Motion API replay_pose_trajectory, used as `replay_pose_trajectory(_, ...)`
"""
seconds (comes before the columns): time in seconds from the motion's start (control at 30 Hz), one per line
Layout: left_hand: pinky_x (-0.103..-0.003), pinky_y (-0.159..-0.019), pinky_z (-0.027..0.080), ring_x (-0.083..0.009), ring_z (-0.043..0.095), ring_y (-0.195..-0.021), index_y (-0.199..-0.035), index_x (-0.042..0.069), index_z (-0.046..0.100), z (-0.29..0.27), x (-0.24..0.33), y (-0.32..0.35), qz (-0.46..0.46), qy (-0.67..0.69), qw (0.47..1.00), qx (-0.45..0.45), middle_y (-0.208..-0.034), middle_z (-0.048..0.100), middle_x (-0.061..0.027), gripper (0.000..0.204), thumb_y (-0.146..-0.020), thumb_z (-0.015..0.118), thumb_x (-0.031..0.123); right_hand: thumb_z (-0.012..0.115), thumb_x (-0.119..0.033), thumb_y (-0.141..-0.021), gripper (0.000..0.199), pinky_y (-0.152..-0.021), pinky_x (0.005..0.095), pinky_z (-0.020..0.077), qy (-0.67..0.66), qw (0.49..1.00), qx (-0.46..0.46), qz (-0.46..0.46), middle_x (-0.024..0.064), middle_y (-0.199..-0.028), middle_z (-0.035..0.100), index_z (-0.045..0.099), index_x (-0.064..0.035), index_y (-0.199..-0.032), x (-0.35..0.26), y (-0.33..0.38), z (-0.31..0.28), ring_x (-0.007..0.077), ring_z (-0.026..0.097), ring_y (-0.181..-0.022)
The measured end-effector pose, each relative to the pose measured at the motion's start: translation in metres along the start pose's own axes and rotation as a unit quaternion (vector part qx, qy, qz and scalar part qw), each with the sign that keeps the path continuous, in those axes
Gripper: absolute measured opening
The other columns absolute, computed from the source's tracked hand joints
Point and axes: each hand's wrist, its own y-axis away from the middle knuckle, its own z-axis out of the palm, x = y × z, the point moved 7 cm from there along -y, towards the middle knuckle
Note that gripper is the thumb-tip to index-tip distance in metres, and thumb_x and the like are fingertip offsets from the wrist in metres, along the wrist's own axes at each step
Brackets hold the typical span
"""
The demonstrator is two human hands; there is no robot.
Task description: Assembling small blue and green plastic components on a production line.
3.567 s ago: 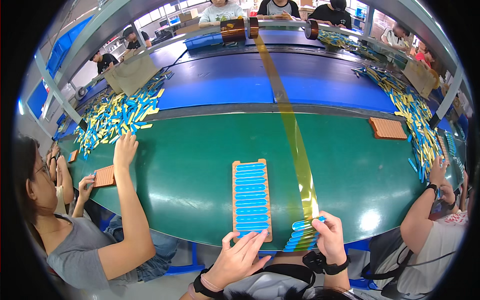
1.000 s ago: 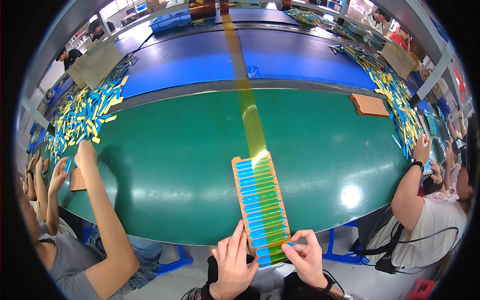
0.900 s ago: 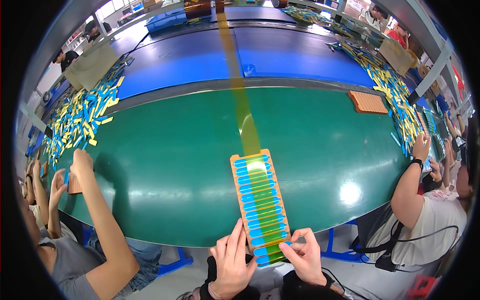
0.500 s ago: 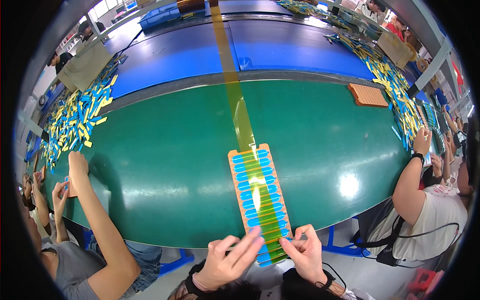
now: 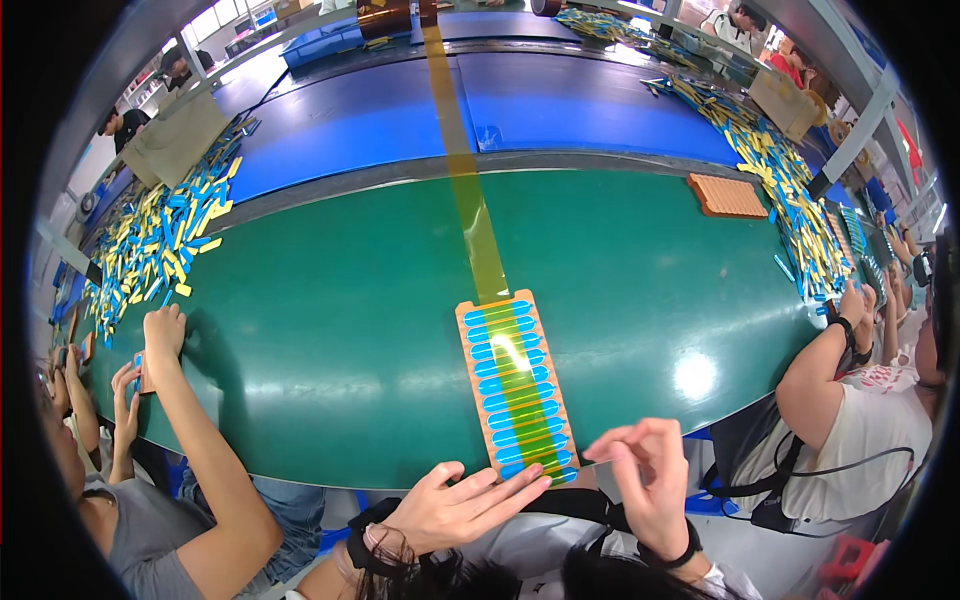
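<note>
In front of me lies an orange ribbed tray (image 5: pixel 466 335) holding a row of blue rounded strips (image 5: pixel 498 404). A transparent yellow tape (image 5: pixel 484 262) runs lengthwise over the strips. My left hand (image 5: pixel 455 510) lies nearly flat, fingers stretched out, with its fingertips on the tape at the tray's near end. These fingers hide part of the last strips. Just right of that end, my right hand (image 5: pixel 650 485) is raised off the tray, its fingers loosely bent and apart, with nothing visible in it.
The tape comes from an amber roll (image 5: pixel 385 16) at the back, across blue panels (image 5: pixel 350 115). Blue and yellow strips heap up at left (image 5: pixel 165 235) and right (image 5: pixel 790 205) of the green table (image 5: pixel 330 300). Another orange tray (image 5: pixel 728 195) sits back right. Co-workers' arms flank me.
My right hand has let go of the tape's near end and risen to the right. My left hand has flattened onto the tape. Strips that showed at the near end are out of sight.
</note>
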Motion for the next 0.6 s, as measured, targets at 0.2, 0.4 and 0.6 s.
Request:
replay_pose_trajectory(0.2, -0.021, -0.059, 0.033, -0.0079, 0.043, -0.083, -0.117, 0.011, 0.048, -0.008, 0.012, -0.012, 0.094, -0.069, 0.991, -0.063, -0.116, 0.051, -0.0008, 0.04, -0.077, 0.049, 0.012, 0.05, -0.004, -0.081, 0.02, -0.052, 0.0354, 0.0482, 0.165, 0.958, -0.23, -0.036, 0.0167, -0.072, 0.055, 0.033, 0.0012, -0.091, -0.028, -0.021, 0.047, 0.0289, 0.062, -0.068)
replay_pose_trajectory(0.4, -0.034, -0.066, 0.038, -0.0226, 0.048, -0.084, -0.102, 0.005, 0.053, -0.031, -0.051, -0.036, -0.162, 0.151, 0.975, -0.003, -0.084, 0.053, -0.0073, 0.036, -0.066, 0.054, 0.005, 0.048, -0.005, -0.081, 0.018, -0.05, 0.0391, 0.0462, 0.195, 0.948, -0.237, -0.088, 0.0176, -0.072, 0.054, 0.033, 0.0005, -0.09, -0.041, -0.021, 0.055, 0.0311, 0.06, -0.064)
replay_pose_trajectory(0.6, -0.035, -0.088, 0.039, -0.0278, 0.043, -0.11, -0.124, -0.009, 0.025, 0.014, -0.207, -0.08, -0.468, 0.534, 0.691, 0.138, -0.127, 0.029, -0.0247, 0.078, -0.074, 0.063, 0.038, 0.048, -0.007, -0.081, 0.019, -0.052, 0.042, 0.0442, 0.199, 0.937, -0.272, -0.088, 0.0179, -0.073, 0.052, 0.032, 0.0002, -0.09, -0.045, -0.016, 0.057, 0.0331, 0.058, -0.062)
